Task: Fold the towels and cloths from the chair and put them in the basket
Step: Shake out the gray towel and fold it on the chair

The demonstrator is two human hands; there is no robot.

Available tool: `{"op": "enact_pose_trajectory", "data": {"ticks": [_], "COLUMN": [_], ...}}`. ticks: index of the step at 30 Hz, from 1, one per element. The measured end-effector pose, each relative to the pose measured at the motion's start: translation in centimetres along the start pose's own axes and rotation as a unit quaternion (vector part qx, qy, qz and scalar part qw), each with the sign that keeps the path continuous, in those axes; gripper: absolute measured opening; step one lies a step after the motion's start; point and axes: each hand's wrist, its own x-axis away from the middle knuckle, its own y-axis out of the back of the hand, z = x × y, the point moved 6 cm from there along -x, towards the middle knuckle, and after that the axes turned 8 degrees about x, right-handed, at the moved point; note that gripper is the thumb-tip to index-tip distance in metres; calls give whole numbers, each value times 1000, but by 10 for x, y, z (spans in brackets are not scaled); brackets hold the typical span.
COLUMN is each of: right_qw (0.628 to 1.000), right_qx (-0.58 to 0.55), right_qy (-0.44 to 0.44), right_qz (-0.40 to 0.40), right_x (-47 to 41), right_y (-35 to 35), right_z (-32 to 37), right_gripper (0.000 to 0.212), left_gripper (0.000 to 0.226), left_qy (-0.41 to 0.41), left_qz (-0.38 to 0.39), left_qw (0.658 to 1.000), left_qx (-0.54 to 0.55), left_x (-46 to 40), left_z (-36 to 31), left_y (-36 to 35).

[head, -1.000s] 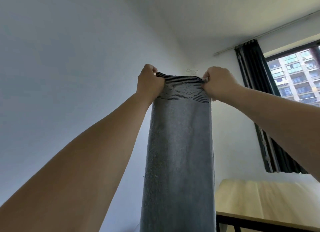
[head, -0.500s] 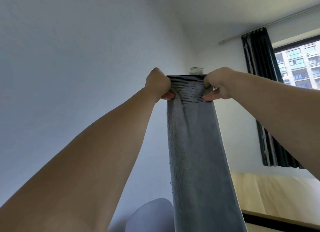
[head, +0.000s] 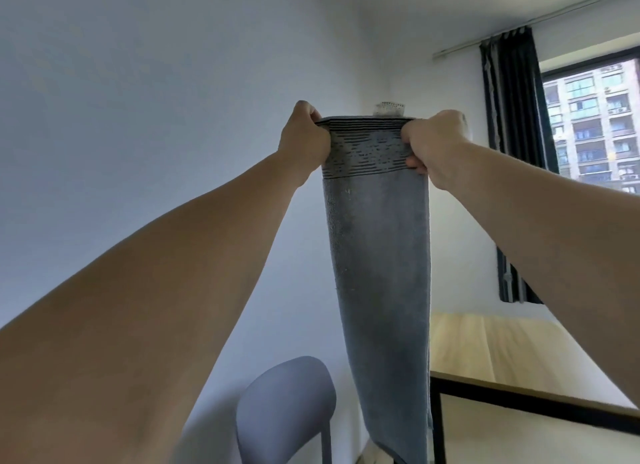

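Both arms are stretched up and forward, and the grey towel (head: 377,255) hangs long between them, held high in front of the white wall (head: 138,100). The left hand (head: 304,141) grips the towel's top left corner, fingers curled tight round the edge so that only the knuckles and the back of the hand show. The right hand (head: 434,145) has the top right corner, fingers wrapped over the hem, with fingertips (head: 414,161) peeking round onto the near face of the cloth. The top edge runs level from fist to fist, and the dark patterned band (head: 367,152) with its thin black stripes sits right below it. A small white label (head: 389,108) sticks up above the hem, nearer the right hand. The towel looks doubled lengthwise, narrow, and drops straight down out of the bottom of the view.

Low and left of the towel, the rounded back of a blue-grey chair (head: 287,404) stands against the wall. On the right, behind the hanging cloth, a light wooden counter (head: 502,352) with a black frame stretches toward the far wall. Above it, a dark curtain (head: 512,117) hangs beside the window (head: 595,127), with apartment blocks outside. Whether the towel's lower end touches anything cannot be told.
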Motion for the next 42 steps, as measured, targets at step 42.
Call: {"op": "enact_pose_trajectory", "data": {"ticks": [42], "right_qw": [712], "right_qx": [294], "right_qy": [-383], "right_qz": [510], "right_x": [247], "right_y": [-72], "right_z": [-532], "right_gripper": [11], "left_gripper": [15], "left_qy": [545], "left_qz": [241], "left_qw": [803], "left_qx": [1], "left_x": [454], "left_z": [432], "left_y": [-147]}}
